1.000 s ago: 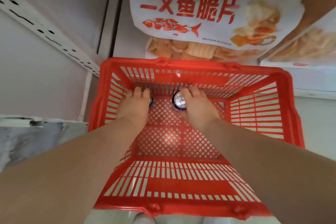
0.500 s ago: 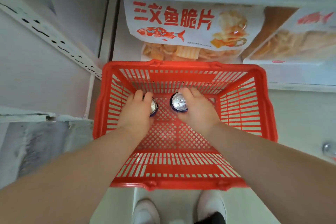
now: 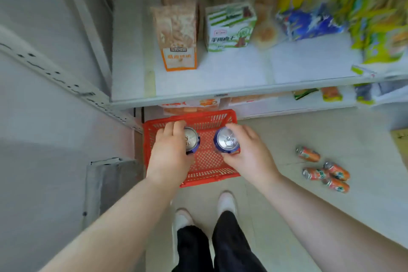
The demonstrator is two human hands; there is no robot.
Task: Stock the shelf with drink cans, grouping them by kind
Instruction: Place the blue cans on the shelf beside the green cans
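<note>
Now, cans go to the white shelf (image 3: 220, 81).
Left hand (image 3: 170, 154) curls its grip round one blue metal can (image 3: 191, 139), right hand (image 3: 250, 153) round another can (image 3: 226, 139); next, probably stand both together.

A pale floor (image 3: 331, 127) meets white metal shelving (image 3: 242, 78) ahead, with a plain grey-white wall (image 3: 44, 139) at left.

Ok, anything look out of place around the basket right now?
Yes: four orange drink cans lie on their sides, scattered on the pale floor right of the red plastic basket. The left hand and right hand each hold a blue can; no spill shows.
</note>
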